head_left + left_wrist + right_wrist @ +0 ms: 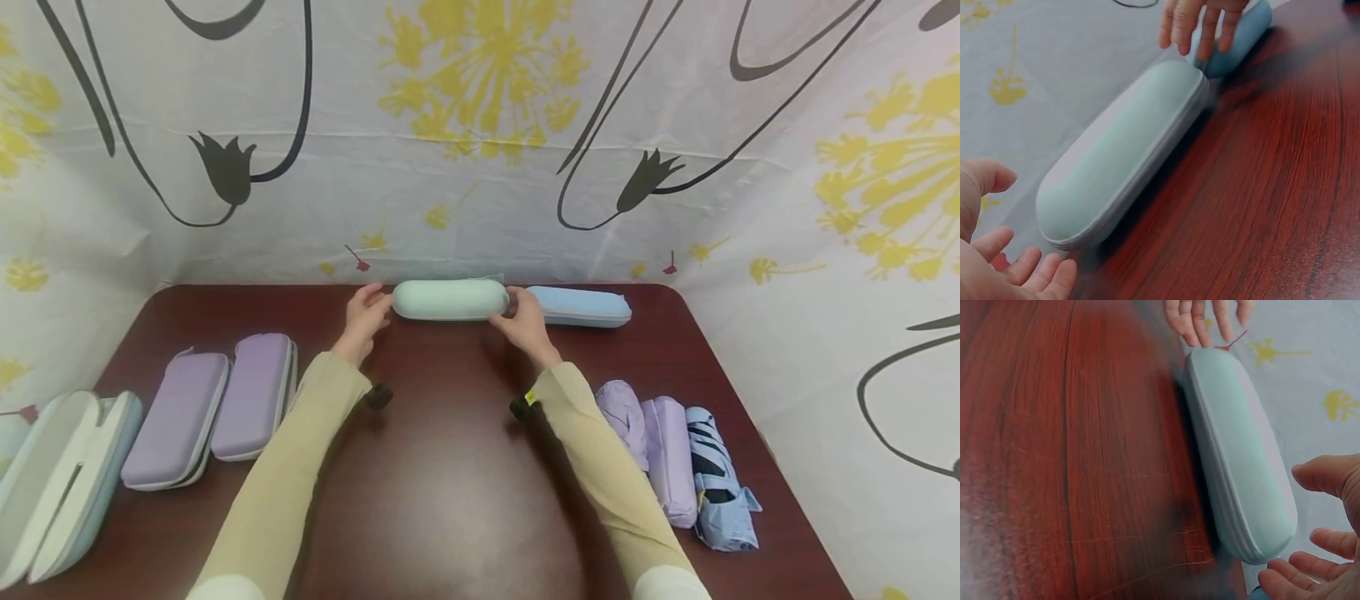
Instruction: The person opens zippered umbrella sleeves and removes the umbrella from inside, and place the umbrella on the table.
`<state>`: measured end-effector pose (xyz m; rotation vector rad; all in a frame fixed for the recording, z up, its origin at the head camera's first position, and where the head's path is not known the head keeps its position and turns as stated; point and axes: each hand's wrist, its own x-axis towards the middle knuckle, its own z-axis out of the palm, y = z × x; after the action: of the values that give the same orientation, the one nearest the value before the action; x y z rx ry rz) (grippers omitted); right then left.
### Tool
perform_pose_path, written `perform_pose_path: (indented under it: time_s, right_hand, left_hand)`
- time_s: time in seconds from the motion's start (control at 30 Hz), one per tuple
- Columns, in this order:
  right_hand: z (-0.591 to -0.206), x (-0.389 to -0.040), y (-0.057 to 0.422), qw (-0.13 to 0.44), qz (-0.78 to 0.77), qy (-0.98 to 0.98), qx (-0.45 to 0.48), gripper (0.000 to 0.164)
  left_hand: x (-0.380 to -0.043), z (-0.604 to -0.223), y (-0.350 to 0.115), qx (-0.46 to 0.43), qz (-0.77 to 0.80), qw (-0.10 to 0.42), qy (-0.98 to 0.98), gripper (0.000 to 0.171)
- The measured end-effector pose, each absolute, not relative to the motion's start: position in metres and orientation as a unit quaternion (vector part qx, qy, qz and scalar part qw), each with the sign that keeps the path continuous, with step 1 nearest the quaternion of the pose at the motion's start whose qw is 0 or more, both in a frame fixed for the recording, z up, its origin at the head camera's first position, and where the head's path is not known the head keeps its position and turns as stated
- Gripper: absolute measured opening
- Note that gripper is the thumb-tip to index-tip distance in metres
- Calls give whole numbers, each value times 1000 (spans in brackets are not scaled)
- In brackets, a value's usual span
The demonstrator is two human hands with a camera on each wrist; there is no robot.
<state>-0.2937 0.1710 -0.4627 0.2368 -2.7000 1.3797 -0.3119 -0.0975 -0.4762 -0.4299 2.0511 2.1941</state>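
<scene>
A mint-green zippered case (450,300) with rounded ends lies lengthwise along the back of the table, beside the curtain. My left hand (365,318) is at its left end, fingers spread and thumb apart in the left wrist view. At the opposite end is my right hand (525,323), its thumb and fingers (1300,575) spread around the rounded tip without curling onto it. Right of the mint case, partly behind my right hand, lies a light blue case (588,307).
Two lilac zippered cases (176,417) lie on the left, next to an opened pale blue case (47,492). Along the right side are two folded lilac bundles (669,462) and a folded blue umbrella (716,479). Patterned curtains (450,208) enclose the dark red table (450,483).
</scene>
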Motion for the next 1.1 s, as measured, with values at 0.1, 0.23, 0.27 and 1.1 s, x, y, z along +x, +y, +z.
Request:
perform_pose_path:
  time_s: [0.1,0.23,0.27,1.1]
  right_hand:
    - [-463,-299,165,47,429,-900,62,58]
    - [-462,-306,157,25,394,-918,27,62]
    - [-461,-307,155,19,387,-922,19,63]
    - [-476,-298,136,-9,514,-853,-88,62]
  left_hand:
    - [-317,-479,-95,-144,712,61,685,58]
    - [-322,-481,-92,-151,710,70,685,59]
    - [-323,-482,-91,-151,709,73,685,59]
    - [-302,-485,-108,-149,679,87,714,55]
